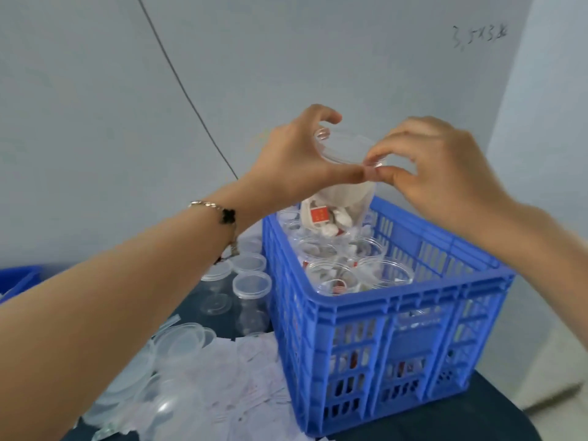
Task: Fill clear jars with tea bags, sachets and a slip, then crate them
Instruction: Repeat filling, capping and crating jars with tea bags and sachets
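Left hand (296,154), right hand (436,167) grip jar (342,189) above crate (397,313).

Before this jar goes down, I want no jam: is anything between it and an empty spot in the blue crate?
Yes. Both hands, left and right, hold the filled jar above the crate. Packed jars stand beneath it; free space shows only along the crate's right side.
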Available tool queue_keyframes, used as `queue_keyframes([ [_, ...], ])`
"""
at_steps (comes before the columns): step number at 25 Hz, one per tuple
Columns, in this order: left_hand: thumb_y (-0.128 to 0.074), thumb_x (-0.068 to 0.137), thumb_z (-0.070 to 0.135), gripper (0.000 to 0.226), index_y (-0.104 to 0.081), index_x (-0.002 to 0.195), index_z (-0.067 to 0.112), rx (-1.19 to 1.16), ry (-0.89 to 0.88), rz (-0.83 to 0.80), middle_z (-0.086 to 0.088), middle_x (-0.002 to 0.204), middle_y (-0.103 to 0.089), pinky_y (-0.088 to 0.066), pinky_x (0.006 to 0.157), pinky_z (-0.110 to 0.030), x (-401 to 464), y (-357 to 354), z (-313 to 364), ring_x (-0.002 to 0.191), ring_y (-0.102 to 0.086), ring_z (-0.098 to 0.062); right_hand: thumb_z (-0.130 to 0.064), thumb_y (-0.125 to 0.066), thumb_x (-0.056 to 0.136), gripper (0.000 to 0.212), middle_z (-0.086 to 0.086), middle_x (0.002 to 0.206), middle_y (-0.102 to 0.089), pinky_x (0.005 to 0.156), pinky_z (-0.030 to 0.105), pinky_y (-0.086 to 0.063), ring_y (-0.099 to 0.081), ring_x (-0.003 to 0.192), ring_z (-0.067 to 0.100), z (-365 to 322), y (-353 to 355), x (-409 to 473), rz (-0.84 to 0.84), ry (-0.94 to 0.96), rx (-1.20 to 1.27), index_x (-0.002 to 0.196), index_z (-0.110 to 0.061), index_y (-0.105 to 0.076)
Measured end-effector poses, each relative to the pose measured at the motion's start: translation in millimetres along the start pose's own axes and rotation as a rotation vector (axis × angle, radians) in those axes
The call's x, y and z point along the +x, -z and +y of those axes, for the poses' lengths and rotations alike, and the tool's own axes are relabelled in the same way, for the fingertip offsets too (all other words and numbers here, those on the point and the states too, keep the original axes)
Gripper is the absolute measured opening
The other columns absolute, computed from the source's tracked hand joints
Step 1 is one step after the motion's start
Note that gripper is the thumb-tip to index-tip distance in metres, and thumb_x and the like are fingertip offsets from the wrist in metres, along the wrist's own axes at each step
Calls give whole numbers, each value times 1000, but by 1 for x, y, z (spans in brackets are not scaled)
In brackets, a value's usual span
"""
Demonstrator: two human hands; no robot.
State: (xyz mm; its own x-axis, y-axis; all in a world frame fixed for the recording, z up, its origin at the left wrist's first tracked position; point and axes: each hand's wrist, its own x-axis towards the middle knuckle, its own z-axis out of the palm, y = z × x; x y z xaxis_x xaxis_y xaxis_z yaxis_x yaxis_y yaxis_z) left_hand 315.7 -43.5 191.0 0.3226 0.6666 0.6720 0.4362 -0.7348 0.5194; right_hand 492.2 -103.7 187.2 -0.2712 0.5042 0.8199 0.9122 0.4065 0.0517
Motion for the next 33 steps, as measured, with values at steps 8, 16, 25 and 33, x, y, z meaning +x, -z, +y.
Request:
queue_keyframes([
  [8, -81, 68, 49, 55, -62, 110, 17, -36, -97, -199, 10, 101, -57, -40, 77, -10, 43, -79, 12, 100, -55, -8, -13, -70, 80, 7, 4, 89, -63, 72, 28, -33, -53, 90, 25, 68, 19, -20, -80, -114, -176, 87, -14, -72],
  [16, -74, 78, 45, 46, -64, 95, 3, 252, -241, -393, -12, 109, -57, -41, 78, -29, 81, -126, 0, 94, -54, -24, -5, -73, 77, 9, 9, 82, -63, 70, 30, -38, -56, 85, 33, 113, -5, -33, -161, -102, -292, 84, -9, -72],
  [25, -45, 89, 64, 55, -66, 114, 20, 814, -304, -389, -2, 126, -52, -34, 94, -40, 114, -163, -65, 122, -42, -22, -4, -58, 85, 20, 10, 98, -58, 80, 28, -34, -48, 99, 28, 154, -95, -10, -347, -70, -323, 103, -9, -64],
  [33, -42, 84, 74, 60, -34, 61, 19, 965, -75, -511, 3, 72, -47, -32, 71, -29, 104, -222, -105, 75, -46, -19, -3, -48, 88, 21, 12, 107, -60, 81, 36, -40, -55, 103, 30, 172, -157, -29, -653, -217, -333, 102, -8, -62],
])
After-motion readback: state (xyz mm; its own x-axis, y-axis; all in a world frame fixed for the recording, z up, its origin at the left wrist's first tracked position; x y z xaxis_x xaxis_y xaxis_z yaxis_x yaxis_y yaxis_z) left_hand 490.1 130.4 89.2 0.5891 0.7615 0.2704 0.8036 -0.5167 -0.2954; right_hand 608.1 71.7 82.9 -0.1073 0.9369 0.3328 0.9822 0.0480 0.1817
